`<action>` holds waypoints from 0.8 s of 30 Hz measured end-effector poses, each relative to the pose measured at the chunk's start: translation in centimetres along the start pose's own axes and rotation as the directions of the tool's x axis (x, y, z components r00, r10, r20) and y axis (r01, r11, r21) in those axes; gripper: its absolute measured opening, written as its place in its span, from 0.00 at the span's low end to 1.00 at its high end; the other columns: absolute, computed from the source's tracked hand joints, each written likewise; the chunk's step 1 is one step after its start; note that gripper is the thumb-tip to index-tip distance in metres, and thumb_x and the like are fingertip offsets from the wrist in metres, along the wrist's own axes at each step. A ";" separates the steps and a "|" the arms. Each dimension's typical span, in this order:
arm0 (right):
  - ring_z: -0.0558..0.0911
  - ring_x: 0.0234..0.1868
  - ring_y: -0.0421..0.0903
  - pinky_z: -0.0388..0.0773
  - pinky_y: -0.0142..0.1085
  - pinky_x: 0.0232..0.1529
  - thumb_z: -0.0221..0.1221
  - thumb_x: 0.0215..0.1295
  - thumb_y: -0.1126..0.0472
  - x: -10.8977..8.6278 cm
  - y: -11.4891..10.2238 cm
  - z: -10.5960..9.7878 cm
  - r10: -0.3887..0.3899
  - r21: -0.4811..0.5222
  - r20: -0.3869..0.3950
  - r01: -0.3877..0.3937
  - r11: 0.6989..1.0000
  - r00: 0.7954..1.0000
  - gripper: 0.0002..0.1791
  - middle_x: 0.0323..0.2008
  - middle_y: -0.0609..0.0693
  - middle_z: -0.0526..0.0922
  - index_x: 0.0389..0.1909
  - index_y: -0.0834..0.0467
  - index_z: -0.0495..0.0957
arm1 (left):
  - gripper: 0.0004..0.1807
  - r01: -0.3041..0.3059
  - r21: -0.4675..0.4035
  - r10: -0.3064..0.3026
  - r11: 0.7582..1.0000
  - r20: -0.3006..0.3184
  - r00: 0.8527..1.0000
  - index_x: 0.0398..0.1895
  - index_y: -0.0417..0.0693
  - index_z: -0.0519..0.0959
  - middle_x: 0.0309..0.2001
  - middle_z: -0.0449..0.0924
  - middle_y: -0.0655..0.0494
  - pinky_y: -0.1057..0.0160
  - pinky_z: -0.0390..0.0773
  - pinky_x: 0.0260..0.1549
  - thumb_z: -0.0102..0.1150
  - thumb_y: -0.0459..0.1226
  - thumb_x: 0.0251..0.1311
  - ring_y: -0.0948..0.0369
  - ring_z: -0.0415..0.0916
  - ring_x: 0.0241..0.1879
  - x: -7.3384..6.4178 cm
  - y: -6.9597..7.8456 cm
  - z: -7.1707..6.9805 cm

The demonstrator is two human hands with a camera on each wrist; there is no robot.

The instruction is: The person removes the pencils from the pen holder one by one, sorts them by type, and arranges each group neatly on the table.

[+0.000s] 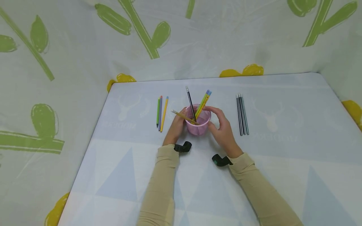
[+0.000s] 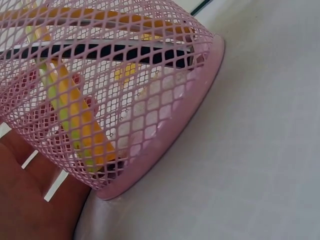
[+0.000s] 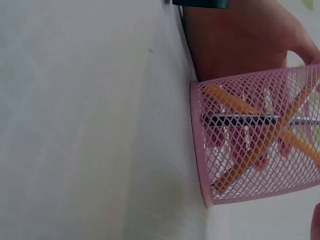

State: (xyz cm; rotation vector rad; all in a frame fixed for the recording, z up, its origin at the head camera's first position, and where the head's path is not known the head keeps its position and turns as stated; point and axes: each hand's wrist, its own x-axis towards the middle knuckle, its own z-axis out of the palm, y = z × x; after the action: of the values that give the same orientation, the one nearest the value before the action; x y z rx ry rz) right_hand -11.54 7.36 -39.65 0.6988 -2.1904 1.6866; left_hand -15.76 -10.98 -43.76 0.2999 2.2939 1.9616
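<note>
As pencils (image 1: 202, 103) lean inside, left hand (image 1: 175, 128) and right hand (image 1: 225, 133) grip a round cup (image 1: 198, 131) — pink diamond mesh.

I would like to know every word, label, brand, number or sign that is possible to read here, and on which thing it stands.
No text can be read with certainty.
Tablecloth: pale lettering by the deer heads, too faint to read.
Pencils in the cup: any print is too small to read.
Pink mesh cup: no visible text.
Loose pencils at left and loose pencils at right: nothing readable.
</note>
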 end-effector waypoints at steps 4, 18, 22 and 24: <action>0.70 0.51 0.48 0.61 0.41 0.55 0.53 0.54 0.72 -0.1 1.2 0.5 -0.123 -0.123 0.030 0.126 0.984 0.992 0.22 0.46 0.52 0.77 0.53 0.61 0.70 | 0.32 -0.002 0.058 0.003 0.998 -0.023 1.000 0.54 0.52 0.71 0.52 0.70 0.62 0.62 0.56 0.58 0.28 0.61 0.61 0.68 0.62 0.56 0.1 0.0 0.1; 0.69 0.43 0.46 0.61 0.42 0.51 0.58 0.56 0.57 0.0 1.3 1.6 -0.232 -0.446 0.196 0.297 0.845 0.953 0.16 0.42 0.47 0.80 0.46 0.53 0.79 | 0.31 -0.036 0.116 0.038 0.993 -0.010 0.999 0.56 0.52 0.71 0.54 0.71 0.61 0.63 0.58 0.57 0.26 0.58 0.64 0.67 0.62 0.57 0.3 -0.1 0.1; 0.69 0.42 0.46 0.62 0.41 0.49 0.61 0.54 0.58 0.0 1.3 1.6 -0.240 -0.416 0.186 0.297 0.859 0.953 0.14 0.39 0.47 0.81 0.43 0.54 0.81 | 0.34 -0.035 0.162 0.040 0.986 -0.024 0.999 0.57 0.53 0.70 0.56 0.69 0.61 0.62 0.56 0.59 0.24 0.61 0.61 0.68 0.60 0.59 0.2 -0.2 0.1; 0.69 0.43 0.46 0.62 0.41 0.49 0.62 0.53 0.59 0.0 1.3 1.6 -0.239 -0.408 0.177 0.292 0.865 0.955 0.14 0.38 0.46 0.81 0.42 0.54 0.81 | 0.34 -0.008 0.166 0.013 0.986 -0.028 1.000 0.58 0.55 0.69 0.57 0.68 0.62 0.61 0.54 0.59 0.24 0.62 0.61 0.68 0.58 0.59 0.2 -0.2 0.1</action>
State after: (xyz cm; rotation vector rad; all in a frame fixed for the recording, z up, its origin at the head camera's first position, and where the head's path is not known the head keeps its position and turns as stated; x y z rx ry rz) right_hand -12.14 6.06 -41.17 0.9423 -2.3048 0.9978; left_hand -15.92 -10.91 -43.95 0.3004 2.4847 1.7940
